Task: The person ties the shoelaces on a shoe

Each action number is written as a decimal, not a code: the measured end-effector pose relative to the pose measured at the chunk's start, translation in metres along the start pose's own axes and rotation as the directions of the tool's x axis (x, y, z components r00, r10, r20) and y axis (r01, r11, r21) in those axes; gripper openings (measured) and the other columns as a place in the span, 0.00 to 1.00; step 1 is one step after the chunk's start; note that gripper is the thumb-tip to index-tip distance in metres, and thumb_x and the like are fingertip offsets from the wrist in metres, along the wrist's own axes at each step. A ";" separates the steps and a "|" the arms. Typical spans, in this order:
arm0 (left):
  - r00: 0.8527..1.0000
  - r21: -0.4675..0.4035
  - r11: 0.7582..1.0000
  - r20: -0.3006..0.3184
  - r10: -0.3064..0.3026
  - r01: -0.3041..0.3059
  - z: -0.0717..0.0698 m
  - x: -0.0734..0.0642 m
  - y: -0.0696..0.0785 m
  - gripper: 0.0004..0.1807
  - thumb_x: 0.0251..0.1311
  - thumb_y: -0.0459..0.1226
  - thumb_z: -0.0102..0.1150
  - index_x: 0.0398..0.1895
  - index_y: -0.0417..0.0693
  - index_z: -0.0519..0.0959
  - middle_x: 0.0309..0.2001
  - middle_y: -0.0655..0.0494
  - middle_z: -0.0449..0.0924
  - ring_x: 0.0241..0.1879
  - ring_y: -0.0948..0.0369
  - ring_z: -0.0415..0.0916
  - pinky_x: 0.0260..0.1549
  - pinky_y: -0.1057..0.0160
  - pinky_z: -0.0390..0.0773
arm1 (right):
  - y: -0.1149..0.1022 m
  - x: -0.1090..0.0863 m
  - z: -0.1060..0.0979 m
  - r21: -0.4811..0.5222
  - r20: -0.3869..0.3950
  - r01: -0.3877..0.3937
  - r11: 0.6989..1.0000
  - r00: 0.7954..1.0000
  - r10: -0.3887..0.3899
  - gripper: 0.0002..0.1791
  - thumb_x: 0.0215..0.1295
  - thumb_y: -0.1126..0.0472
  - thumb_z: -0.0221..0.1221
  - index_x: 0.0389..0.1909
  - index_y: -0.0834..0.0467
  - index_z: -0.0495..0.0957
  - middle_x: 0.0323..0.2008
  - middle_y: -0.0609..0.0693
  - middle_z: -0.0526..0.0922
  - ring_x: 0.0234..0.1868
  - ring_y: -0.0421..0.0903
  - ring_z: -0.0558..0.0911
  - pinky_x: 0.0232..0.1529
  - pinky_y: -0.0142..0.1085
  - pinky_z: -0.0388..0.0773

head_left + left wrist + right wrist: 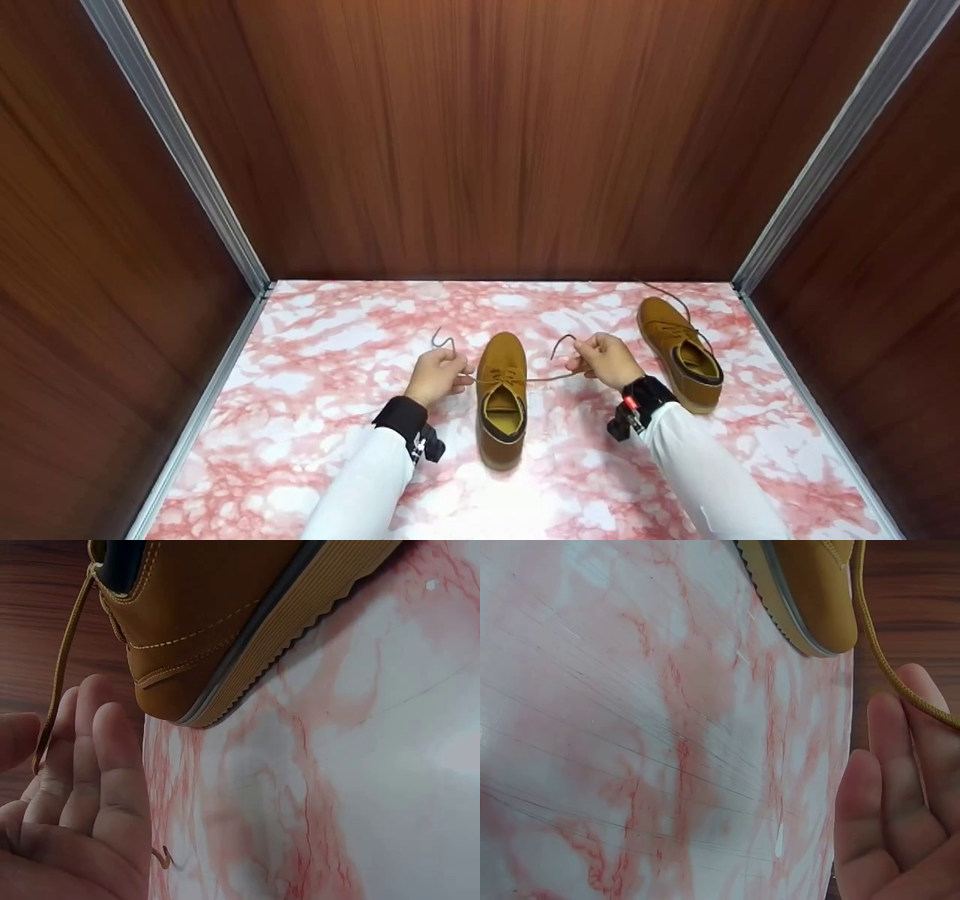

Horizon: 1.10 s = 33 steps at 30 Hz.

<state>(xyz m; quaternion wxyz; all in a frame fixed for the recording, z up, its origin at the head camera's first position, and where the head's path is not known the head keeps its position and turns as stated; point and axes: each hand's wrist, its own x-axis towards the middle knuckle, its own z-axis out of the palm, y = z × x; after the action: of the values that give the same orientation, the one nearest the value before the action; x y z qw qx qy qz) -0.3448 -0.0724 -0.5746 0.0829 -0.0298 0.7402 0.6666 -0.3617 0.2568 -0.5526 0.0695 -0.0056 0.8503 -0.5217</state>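
Observation:
A tan lace-up shoe point(504, 352) stands on the marbled surface between the two hands, its toe pointing away. My left hand point(436, 376) pinches one brown shoelace point(61, 667) left of the shoe, its loose tail curling up beyond the fingers. On the other side, my right hand point(609, 361) pinches the other lace end point(874, 641), whose tail loops out past the fingertips. Both laces run out sideways from the shoe's eyelets. Close up, the left wrist view shows the shoe's ridged sole point(262, 637) and the lace crossing the fingers point(112, 742).
Beyond the right hand stands a second tan shoe point(679, 352), angled, its lace point(671, 294) trailing toward the back. Brown wood-grain panels point(480, 142) with grey metal corner strips point(187, 150) enclose the red-and-white marbled surface point(315, 360) at the back and sides.

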 end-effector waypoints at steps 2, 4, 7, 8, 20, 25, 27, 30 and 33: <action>1.000 0.000 1.000 0.000 -0.006 0.006 0.002 0.000 0.001 0.12 0.73 0.34 0.55 0.49 0.30 0.78 0.43 0.37 0.89 0.30 0.62 0.87 0.33 0.63 0.89 | 0.000 0.000 -0.001 -0.014 -0.008 0.006 1.000 1.000 -0.007 0.16 0.82 0.54 0.53 0.39 0.63 0.75 0.34 0.56 0.93 0.37 0.42 0.91 0.43 0.43 0.88; 1.000 0.011 1.000 0.003 -0.010 0.010 0.004 0.000 0.002 0.14 0.71 0.33 0.55 0.51 0.30 0.78 0.42 0.37 0.89 0.30 0.61 0.87 0.34 0.62 0.89 | -0.001 0.000 -0.002 -0.024 -0.017 0.013 1.000 1.000 -0.013 0.16 0.81 0.53 0.54 0.38 0.62 0.76 0.35 0.57 0.92 0.35 0.41 0.90 0.41 0.41 0.88; 1.000 0.043 0.999 0.019 0.000 0.000 0.007 0.000 0.003 0.15 0.69 0.32 0.55 0.54 0.30 0.77 0.41 0.38 0.88 0.30 0.60 0.87 0.33 0.62 0.88 | -0.001 0.000 -0.003 -0.034 -0.034 0.019 0.999 0.999 -0.021 0.17 0.80 0.53 0.55 0.34 0.61 0.77 0.35 0.59 0.92 0.33 0.39 0.89 0.37 0.38 0.86; 1.000 0.056 0.998 0.026 0.005 -0.006 0.007 -0.001 0.004 0.15 0.69 0.32 0.54 0.54 0.30 0.77 0.41 0.37 0.88 0.30 0.60 0.87 0.32 0.63 0.88 | -0.001 0.000 -0.004 -0.038 -0.042 0.020 0.999 0.999 -0.021 0.17 0.80 0.53 0.55 0.34 0.61 0.77 0.35 0.59 0.92 0.32 0.38 0.88 0.36 0.37 0.85; 0.994 0.209 0.975 0.099 0.054 -0.074 0.008 -0.004 -0.001 0.18 0.69 0.27 0.44 0.57 0.27 0.77 0.41 0.36 0.90 0.29 0.58 0.86 0.30 0.64 0.85 | -0.004 0.005 -0.006 -0.125 -0.082 0.054 0.991 0.995 -0.064 0.18 0.78 0.54 0.58 0.33 0.64 0.82 0.27 0.51 0.90 0.24 0.42 0.81 0.24 0.29 0.73; 0.992 0.237 0.968 0.118 0.053 -0.080 0.009 -0.004 -0.004 0.15 0.75 0.30 0.48 0.54 0.28 0.80 0.42 0.38 0.90 0.33 0.54 0.88 0.39 0.55 0.89 | -0.008 0.006 -0.006 -0.120 -0.067 0.070 0.990 0.995 -0.078 0.16 0.78 0.56 0.58 0.33 0.64 0.82 0.26 0.49 0.89 0.24 0.42 0.81 0.24 0.29 0.73; 0.992 0.253 0.964 0.118 0.049 -0.078 0.010 -0.004 -0.004 0.15 0.76 0.32 0.50 0.52 0.29 0.82 0.42 0.39 0.90 0.37 0.49 0.89 0.44 0.51 0.89 | -0.009 0.007 -0.006 -0.118 -0.062 0.069 0.991 0.995 -0.077 0.16 0.79 0.57 0.57 0.34 0.65 0.82 0.26 0.48 0.89 0.24 0.43 0.81 0.23 0.29 0.73; 0.992 0.273 0.959 0.119 0.049 -0.080 0.010 -0.004 -0.004 0.14 0.77 0.33 0.51 0.49 0.31 0.84 0.43 0.40 0.90 0.42 0.44 0.89 0.47 0.48 0.88 | -0.011 0.008 -0.007 -0.129 -0.051 0.072 0.989 0.996 -0.079 0.16 0.79 0.58 0.56 0.36 0.67 0.82 0.27 0.48 0.89 0.25 0.43 0.82 0.22 0.28 0.73; 0.992 0.296 0.951 0.118 0.053 -0.086 0.010 -0.006 -0.003 0.14 0.76 0.35 0.53 0.46 0.33 0.85 0.42 0.43 0.90 0.43 0.44 0.88 0.46 0.49 0.89 | -0.014 0.009 -0.006 -0.131 -0.048 0.064 0.989 0.996 -0.070 0.15 0.79 0.59 0.56 0.37 0.66 0.82 0.27 0.48 0.89 0.25 0.42 0.82 0.22 0.28 0.73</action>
<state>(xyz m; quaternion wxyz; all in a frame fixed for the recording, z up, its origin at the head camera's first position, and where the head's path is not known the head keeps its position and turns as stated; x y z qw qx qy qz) -0.3380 -0.0633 -0.5780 0.1031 0.0455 0.8280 0.5493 -0.3719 0.2556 -0.5386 0.0289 -0.0249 0.8832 -0.4674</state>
